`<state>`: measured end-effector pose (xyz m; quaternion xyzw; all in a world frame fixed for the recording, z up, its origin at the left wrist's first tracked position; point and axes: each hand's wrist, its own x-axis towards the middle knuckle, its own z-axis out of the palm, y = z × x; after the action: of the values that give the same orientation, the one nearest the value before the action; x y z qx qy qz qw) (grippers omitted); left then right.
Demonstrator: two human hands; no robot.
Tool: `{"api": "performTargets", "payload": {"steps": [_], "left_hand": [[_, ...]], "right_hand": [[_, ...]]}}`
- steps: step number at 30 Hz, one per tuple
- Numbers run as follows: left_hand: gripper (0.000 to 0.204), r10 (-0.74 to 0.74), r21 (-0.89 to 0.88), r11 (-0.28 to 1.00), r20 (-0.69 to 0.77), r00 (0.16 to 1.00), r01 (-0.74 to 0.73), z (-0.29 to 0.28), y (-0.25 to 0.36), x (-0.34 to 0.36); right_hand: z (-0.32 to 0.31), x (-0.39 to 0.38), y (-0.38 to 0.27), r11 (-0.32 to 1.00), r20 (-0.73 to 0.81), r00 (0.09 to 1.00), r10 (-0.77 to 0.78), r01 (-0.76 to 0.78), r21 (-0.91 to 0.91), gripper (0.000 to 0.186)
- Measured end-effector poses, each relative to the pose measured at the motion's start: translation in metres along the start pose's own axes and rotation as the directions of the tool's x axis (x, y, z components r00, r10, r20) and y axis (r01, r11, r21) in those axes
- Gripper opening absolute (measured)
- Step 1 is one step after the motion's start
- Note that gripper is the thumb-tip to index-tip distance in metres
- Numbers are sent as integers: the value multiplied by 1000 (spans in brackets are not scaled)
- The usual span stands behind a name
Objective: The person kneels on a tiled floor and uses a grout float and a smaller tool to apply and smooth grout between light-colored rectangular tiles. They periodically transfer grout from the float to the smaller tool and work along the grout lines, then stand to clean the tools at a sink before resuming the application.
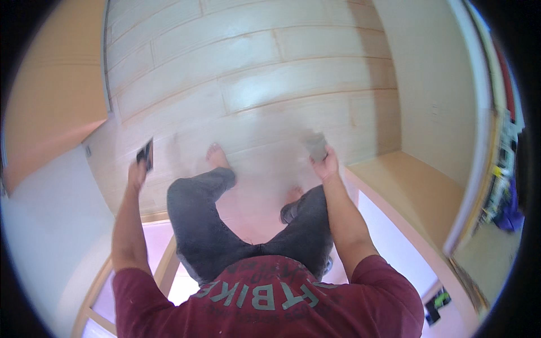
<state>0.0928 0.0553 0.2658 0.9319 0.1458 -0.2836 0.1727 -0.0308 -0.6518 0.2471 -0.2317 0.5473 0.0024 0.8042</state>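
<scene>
Where the left hand reaches: left of centre, the left hand [137, 173] is closed around a dark flat tool [146, 155], which tilts upward
Right hand: just right of centre, the right hand [327, 164] grips a blurred grey object [316, 147] that juts past the fingers toward the upper left; its exact kind cannot be told
Planks: pale planks [242, 50] spread across the upper middle of the frame, beyond both hands
Feet: one bare foot [216, 156] shows near the centre, between the hands
Right edge: purple cloth [510, 208]
</scene>
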Motion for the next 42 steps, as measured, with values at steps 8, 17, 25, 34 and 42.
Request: {"api": "performTargets", "payload": {"steps": [8,17,25,34,42], "left_hand": [[44,-670,-909,39,284,686,415,83,-42,-338],[54,-485,-919,89,297,823,385,-62,-17,-318],[43,-368,-977,166,-190,910,-136,-298,44,-177],[39,-615,-935,-32,-260,745,-353,-366,80,-272],[42,-712,-877,-48,-305,633,-477,-435,35,-265]], "right_hand": [[-83,-282,-65,999,-297,955,3,-13,-33,24],[-70,-459,-145,984,-393,902,-179,160,-81,26],[29,-363,-113,992,-132,990,-57,71,102,26],[162,-265,-156,997,6,999,-53,53,-54,30],[355,-233,-148,988,152,987,-56,77,-135,21]]}}
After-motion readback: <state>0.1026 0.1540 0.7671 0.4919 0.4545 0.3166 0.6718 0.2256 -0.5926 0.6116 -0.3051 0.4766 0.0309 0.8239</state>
